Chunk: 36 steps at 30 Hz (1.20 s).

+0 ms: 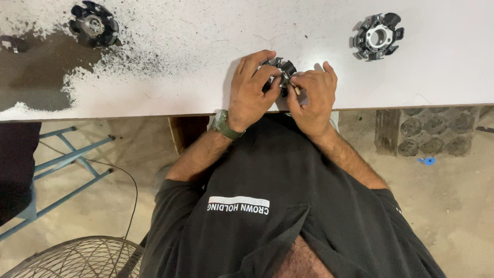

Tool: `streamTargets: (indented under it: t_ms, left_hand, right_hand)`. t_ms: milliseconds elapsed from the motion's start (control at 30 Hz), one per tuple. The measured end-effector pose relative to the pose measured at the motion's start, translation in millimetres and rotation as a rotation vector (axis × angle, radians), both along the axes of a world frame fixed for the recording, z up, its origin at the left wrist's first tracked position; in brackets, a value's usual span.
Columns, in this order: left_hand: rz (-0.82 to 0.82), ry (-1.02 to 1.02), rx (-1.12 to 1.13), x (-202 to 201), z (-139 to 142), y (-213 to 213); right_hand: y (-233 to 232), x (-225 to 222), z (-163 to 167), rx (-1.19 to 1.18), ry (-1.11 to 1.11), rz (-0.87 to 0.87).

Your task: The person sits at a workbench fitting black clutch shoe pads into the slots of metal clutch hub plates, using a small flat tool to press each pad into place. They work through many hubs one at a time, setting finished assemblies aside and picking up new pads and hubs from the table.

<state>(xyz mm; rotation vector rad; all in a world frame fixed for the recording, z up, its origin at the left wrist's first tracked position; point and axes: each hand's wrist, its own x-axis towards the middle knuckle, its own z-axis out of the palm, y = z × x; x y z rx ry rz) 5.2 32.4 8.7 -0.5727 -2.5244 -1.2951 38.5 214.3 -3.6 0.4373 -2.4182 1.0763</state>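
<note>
Both my hands meet at the near edge of a white table (170,77). Between them is a small black ring-shaped part with metal pieces (280,69), mostly hidden by my fingers. My left hand (249,90), with a green watch on its wrist, grips the part from the left, thumb and forefinger over its top. My right hand (311,95) grips it from the right, and a small pale tip (297,90) pokes out between its fingers. What that tip is, I cannot tell.
A similar black ring part with a white centre (378,36) lies at the table's far right. Another (93,23) sits far left amid dark powder and a brown stain (46,72). Below are a blue metal frame (67,164), a wire fan guard (82,257) and a sandy floor.
</note>
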Motion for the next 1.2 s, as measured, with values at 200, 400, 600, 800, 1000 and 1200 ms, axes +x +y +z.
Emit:
streamTargets:
  t_ms: [200,400,600,800,1000,1200]
  left_hand:
    - [-0.016,-0.012,-0.049,-0.3,3.7,-0.6]
    - [-0.011,-0.048,-0.074,0.9,6.2,2.2]
    - [0.029,-0.049,-0.113,-0.6,-1.2,5.7]
    - [0.060,-0.033,-0.165,-3.2,-12.5,11.7]
    - [0.068,-0.005,-0.129,-2.9,-21.3,10.3]
    - [0.090,0.005,-0.124,-3.1,-26.9,13.0]
  right_hand:
    - [-0.4,-3.8,5.7,0.040,-0.062,0.003]
    - [1.6,-10.4,16.9,0.053,-0.137,0.025]
    - [-0.3,-10.6,19.5,0.039,-0.159,0.038]
    - [6.8,-8.7,14.9,-0.018,-0.173,0.043]
    - [6.1,-7.1,15.2,0.003,-0.144,0.076]
    - [6.5,-8.9,18.3,0.071,-0.122,0.097]
